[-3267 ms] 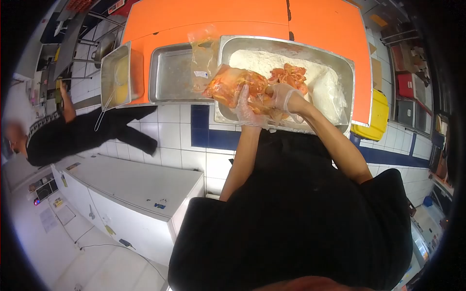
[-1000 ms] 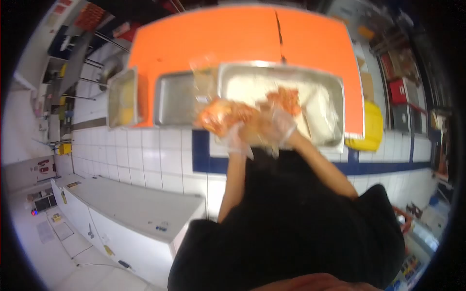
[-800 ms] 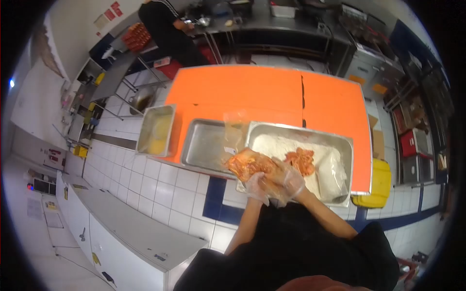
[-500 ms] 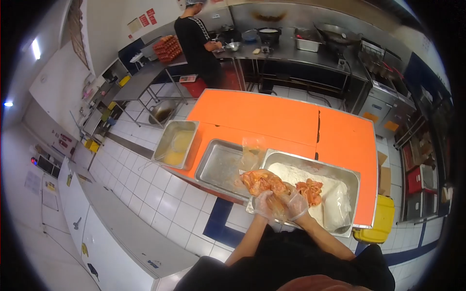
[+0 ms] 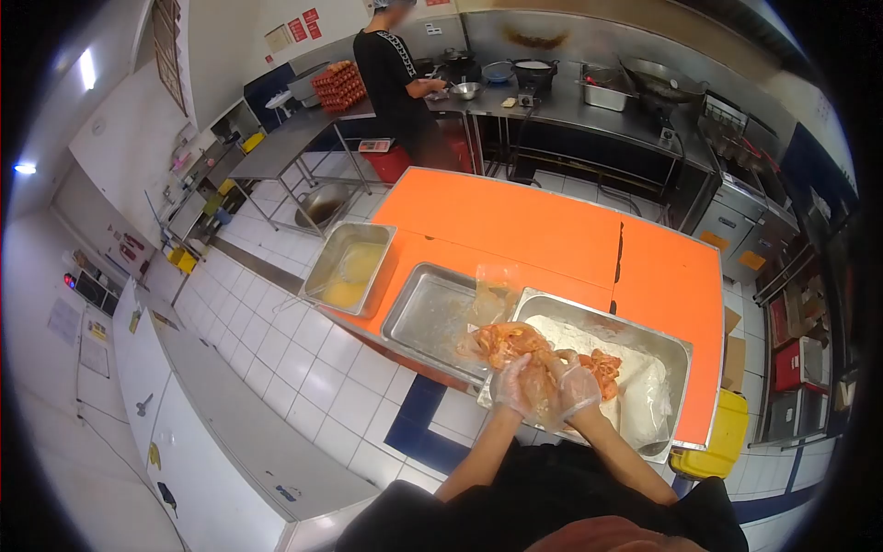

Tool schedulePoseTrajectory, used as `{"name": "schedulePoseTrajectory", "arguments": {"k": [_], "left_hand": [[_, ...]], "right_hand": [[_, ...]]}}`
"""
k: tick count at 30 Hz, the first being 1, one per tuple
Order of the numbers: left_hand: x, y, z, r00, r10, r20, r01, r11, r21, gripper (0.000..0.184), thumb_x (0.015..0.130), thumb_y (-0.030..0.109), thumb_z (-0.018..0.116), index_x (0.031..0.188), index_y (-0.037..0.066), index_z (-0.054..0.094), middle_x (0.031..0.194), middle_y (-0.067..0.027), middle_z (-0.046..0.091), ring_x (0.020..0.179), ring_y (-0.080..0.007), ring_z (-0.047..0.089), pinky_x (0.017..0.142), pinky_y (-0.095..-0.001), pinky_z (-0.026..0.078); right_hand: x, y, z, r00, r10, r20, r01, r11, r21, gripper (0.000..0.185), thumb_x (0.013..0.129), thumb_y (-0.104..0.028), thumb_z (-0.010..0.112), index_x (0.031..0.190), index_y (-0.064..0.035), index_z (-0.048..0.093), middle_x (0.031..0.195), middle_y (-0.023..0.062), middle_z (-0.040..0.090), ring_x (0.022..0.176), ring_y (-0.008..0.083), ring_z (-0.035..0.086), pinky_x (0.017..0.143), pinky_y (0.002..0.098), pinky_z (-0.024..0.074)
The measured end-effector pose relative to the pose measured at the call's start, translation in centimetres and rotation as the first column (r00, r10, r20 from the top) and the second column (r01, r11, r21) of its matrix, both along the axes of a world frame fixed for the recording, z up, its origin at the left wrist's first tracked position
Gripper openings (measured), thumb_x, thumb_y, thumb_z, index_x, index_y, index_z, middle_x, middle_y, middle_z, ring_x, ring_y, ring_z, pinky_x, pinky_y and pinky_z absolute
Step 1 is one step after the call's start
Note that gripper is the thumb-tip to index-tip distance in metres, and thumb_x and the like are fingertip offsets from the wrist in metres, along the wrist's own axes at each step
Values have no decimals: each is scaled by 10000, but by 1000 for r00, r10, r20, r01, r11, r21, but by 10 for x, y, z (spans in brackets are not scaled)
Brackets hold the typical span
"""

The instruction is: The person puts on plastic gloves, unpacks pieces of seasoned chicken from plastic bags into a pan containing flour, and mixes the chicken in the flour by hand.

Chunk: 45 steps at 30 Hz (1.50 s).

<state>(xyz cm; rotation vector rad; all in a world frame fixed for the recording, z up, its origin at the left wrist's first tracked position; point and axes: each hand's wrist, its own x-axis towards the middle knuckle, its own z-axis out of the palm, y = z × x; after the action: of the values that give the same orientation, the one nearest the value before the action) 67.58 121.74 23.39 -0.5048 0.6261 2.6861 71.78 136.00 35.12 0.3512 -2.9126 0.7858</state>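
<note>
A clear plastic bag of orange marinated raw meat is between my hands, tilted over the near left edge of a steel tray of white flour. My left hand, in a clear plastic glove, is closed around the bag's left side. My right hand, gloved the same way, grips its right side. Loose marinated meat pieces lie on the flour just beyond my right hand, which partly hides them. A clear bag with white powder rests at the tray's right end.
Left of the flour tray is a shallow steel tray with a plastic bag at its edge. Farther left stands a deep pan of yellowish liquid. All are on the orange table. Another person works at the back counter.
The whole view has shifted a little to the right. The bag stays in both hands, and my right hand covers more of the loose meat pieces.
</note>
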Motion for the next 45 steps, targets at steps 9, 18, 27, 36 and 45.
{"name": "schedulePoseTrajectory", "arguments": {"k": [9, 18, 27, 36, 45], "left_hand": [[19, 13, -10, 956, 17, -294, -180, 824, -537, 329, 855, 159, 785, 1161, 63, 713, 1157, -63, 698, 1036, -201, 667, 954, -351, 548], [24, 15, 74, 980, -79, -184, 26, 961, -275, 450, 976, 240, 700, 1367, 40, 598, 1323, -95, 646, 1213, -225, 614, 1069, -376, 493], [16, 32, 94, 979, 197, -59, -177, 954, 243, 665, 1003, 570, 575, 1475, 113, 473, 1394, -127, 571, 1287, -313, 558, 1093, -466, 476], [-1, 13, -9, 994, 77, 75, -88, 982, 168, 405, 830, 188, 612, 1225, 96, 605, 1246, -103, 631, 1164, -305, 631, 1005, -477, 540], [15, 33, 9, 957, 286, -55, -289, 917, -275, 56, 769, 37, 554, 811, 73, 561, 918, -51, 551, 893, -205, 592, 823, -393, 545]], "right_hand": [[-12, 6, -32, 987, -109, 118, 102, 993, 62, 508, 808, -262, 732, 1261, -64, 615, 1137, 233, 651, 1012, 424, 651, 858, 516, 527], [-17, 5, -7, 946, -246, 213, 290, 933, -211, 357, 925, -266, 648, 1247, -111, 660, 814, 208, 708, 701, 322, 680, 660, 456, 531], [-22, 9, -26, 863, 60, 502, 476, 239, -847, 486, 1004, -387, 593, 1230, 38, 657, 1144, 102, 679, 1016, 175, 608, 900, 341, 491], [-9, 19, -49, 834, -65, 548, 493, 533, -688, 266, 966, -193, 612, 1148, 0, 606, 974, 24, 633, 868, 104, 579, 755, 280, 505], [-5, 20, -49, 865, -184, 466, 494, 159, -855, 228, 1013, -182, 589, 1171, -22, 623, 1034, 27, 646, 896, 113, 600, 806, 271, 507]]}}
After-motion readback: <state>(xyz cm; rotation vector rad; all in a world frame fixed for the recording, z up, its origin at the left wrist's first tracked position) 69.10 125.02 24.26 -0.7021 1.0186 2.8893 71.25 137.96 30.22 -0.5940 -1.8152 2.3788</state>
